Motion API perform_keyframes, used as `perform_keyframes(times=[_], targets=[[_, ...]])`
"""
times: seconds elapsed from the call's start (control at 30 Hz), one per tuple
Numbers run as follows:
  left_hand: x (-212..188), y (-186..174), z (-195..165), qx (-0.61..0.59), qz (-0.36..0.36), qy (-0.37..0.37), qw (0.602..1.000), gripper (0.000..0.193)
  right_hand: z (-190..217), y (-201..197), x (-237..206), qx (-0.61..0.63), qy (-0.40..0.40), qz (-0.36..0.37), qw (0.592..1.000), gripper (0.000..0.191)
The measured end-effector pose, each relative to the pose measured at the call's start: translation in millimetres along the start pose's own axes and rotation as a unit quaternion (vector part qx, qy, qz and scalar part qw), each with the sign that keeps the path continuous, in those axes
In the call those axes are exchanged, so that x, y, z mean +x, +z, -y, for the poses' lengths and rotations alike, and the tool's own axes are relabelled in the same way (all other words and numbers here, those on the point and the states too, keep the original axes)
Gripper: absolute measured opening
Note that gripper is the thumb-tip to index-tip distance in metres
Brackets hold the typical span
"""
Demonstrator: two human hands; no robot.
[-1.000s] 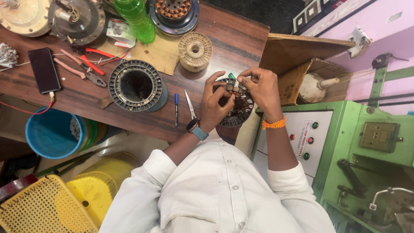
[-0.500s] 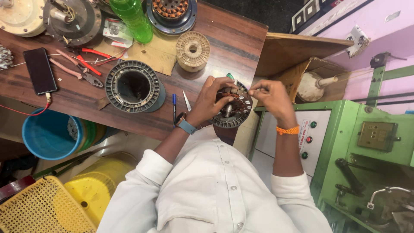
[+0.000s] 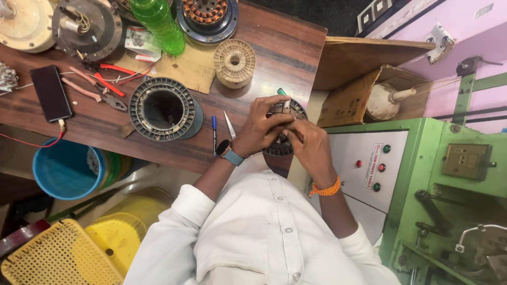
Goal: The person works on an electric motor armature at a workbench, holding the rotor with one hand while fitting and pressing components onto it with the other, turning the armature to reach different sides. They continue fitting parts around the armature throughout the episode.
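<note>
A round dark motor stator point(image 3: 288, 146) with copper windings rests at the near right corner of the wooden table point(image 3: 274, 47). My left hand point(image 3: 262, 126), with a watch on the wrist, lies over its top and grips it. My right hand point(image 3: 310, 145), an orange band on the wrist, presses on the stator from the right, fingers pinched at its windings. A green-tipped tool point(image 3: 281, 92) pokes out beyond the stator. Most of the stator is hidden under both hands.
An empty grey stator ring point(image 3: 163, 108), a blue pen point(image 3: 214, 132), tweezers point(image 3: 229, 124), a wire spool point(image 3: 234, 63), red pliers point(image 3: 108, 84), a phone point(image 3: 50, 93) and a green bottle point(image 3: 157, 24) lie on the table. A green machine point(image 3: 438, 184) stands right; a blue bucket point(image 3: 60, 169) and yellow basket point(image 3: 53, 258) sit below.
My hands have closed in over the stator, the right hand moving left onto it. The view shifted slightly.
</note>
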State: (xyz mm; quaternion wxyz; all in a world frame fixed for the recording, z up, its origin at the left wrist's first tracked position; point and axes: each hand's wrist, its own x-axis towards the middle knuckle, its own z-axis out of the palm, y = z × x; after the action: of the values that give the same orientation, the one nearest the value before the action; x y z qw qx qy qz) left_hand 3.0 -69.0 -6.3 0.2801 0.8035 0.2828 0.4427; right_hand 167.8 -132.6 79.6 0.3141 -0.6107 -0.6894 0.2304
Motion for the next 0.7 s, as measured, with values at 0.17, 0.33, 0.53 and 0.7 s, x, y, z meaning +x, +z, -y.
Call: perform_keyframes(times=[0.17, 0.33, 0.53, 0.7], targets=[[-11, 14, 0, 0.04, -0.078, 0.057, 0.995, 0.024, 4, -5, -17, 0.022, -0.008, 0.049, 0.999, 0.013], [-13, 32, -1, 0.0, -0.169, -0.039, 0.985, 0.019, -2, -23, -7, 0.012, 0.011, 0.033, 0.999, 0.009], [-5, 28, -15, -0.026, -0.17, -0.106, 0.979, 0.015, -17, -22, 44, 0.012, 0.062, 0.008, 0.998, 0.01], [3, 21, -24, -0.047, -0.169, -0.116, 0.978, 0.016, -38, -8, 77, 0.046, 0.085, 0.076, 0.992, 0.011]])
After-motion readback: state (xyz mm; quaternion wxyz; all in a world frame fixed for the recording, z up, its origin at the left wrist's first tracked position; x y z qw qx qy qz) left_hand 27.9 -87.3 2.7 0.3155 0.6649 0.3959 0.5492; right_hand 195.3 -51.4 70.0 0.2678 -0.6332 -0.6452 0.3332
